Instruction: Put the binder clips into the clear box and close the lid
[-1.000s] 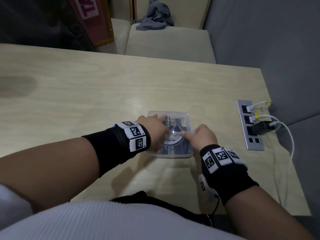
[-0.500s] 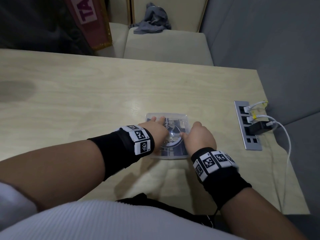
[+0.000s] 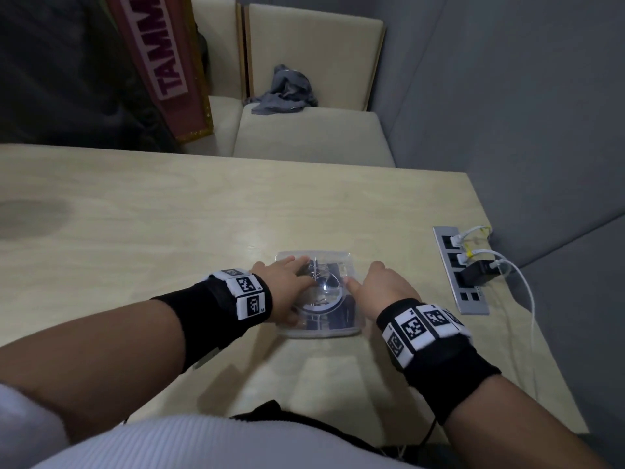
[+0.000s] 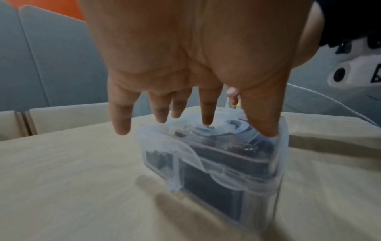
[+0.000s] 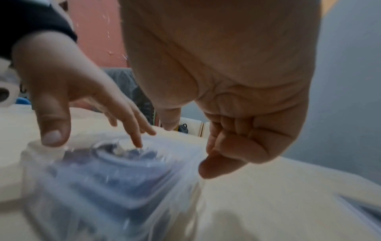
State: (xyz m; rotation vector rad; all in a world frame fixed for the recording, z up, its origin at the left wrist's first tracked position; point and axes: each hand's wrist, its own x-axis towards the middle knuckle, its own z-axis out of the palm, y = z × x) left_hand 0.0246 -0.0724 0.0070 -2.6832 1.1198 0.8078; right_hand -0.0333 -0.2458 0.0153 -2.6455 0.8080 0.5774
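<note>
On the table (image 3: 169, 231), lidded clear box (image 3: 319, 328), binder clips (image 4: 208, 182) inside

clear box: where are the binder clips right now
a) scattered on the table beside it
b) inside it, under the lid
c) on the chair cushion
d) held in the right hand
b, the dark binder clips show through the walls of the clear box, with the lid down over them and the left hand resting straight fingers on top.
</note>
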